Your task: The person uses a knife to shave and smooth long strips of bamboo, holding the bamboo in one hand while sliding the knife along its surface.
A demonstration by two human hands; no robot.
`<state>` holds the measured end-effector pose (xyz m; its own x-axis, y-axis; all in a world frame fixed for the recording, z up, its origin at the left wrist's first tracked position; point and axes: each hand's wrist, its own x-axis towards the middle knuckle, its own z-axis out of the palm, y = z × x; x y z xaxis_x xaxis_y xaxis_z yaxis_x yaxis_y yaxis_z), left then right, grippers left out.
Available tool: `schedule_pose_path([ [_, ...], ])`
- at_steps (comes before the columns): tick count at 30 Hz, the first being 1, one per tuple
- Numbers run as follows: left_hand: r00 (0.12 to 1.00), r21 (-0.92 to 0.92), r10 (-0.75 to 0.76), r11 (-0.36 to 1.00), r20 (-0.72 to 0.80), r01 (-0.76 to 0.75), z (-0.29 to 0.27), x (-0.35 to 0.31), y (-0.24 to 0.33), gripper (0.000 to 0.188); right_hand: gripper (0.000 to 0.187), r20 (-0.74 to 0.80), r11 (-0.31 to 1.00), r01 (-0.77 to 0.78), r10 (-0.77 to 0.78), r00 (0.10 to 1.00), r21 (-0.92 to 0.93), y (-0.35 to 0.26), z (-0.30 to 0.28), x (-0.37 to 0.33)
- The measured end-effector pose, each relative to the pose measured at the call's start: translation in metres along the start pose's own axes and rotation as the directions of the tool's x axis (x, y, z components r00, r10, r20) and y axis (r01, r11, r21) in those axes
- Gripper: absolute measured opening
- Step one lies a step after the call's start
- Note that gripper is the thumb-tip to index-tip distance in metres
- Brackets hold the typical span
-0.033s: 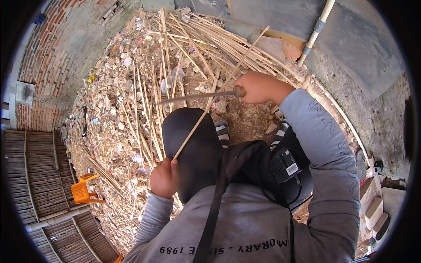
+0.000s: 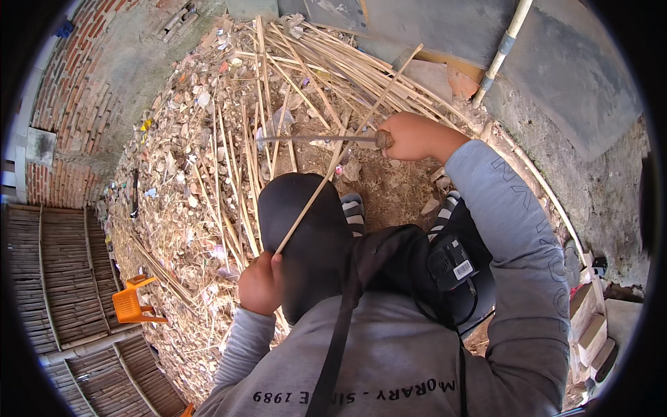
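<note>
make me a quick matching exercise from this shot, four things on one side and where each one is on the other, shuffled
Things:
1. long thin bamboo stick
2. long-bladed knife with wooden handle
3. small orange plastic chair
4. pale pole

Places:
A. leaning on the grey wall, upper right
B. in the left hand
C. in the right hand
D. lower left, beside woven mats

Pairs: 1-B, 2-C, 3-D, 4-A

Bare dirt patch (image 2: 389, 191) between the hands and just ahead of the striped shoes (image 2: 353, 208): open. Ahead and left: loose cane stalks (image 2: 229, 174) cross over rubble, blocking a low reach. Long blade (image 2: 313, 139) lies across the patch's far edge. Held stick (image 2: 326, 177) slants across the middle. Right: wall (image 2: 590, 167) close
</note>
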<state>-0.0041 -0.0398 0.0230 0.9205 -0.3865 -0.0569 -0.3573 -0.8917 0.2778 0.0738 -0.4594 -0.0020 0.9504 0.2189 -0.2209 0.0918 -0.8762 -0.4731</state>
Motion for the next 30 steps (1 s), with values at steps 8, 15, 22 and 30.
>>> schedule_pose_path([
  [8,0.999,-0.037,0.024,0.999,-0.024,-0.025,0.0,-0.004,0.0,0.035,0.034,-0.096,0.991,0.024,-0.037,0.995,-0.135,-0.03,0.006,-0.007],
  [15,0.999,-0.076,0.026,0.997,-0.029,-0.029,0.006,0.002,-0.001,0.037,0.029,-0.116,0.991,0.033,-0.018,0.993,0.128,-0.009,0.013,-0.003],
  [22,0.999,-0.107,-0.019,0.994,-0.044,0.014,0.012,-0.004,-0.009,0.042,0.034,-0.076,1.0,0.026,-0.025,0.997,0.007,-0.014,-0.004,-0.001],
  [30,0.998,-0.085,-0.042,0.996,-0.04,0.039,0.011,-0.002,-0.006,0.044,0.023,-0.164,1.0,-0.008,0.007,0.986,-0.006,-0.037,-0.006,-0.006],
])
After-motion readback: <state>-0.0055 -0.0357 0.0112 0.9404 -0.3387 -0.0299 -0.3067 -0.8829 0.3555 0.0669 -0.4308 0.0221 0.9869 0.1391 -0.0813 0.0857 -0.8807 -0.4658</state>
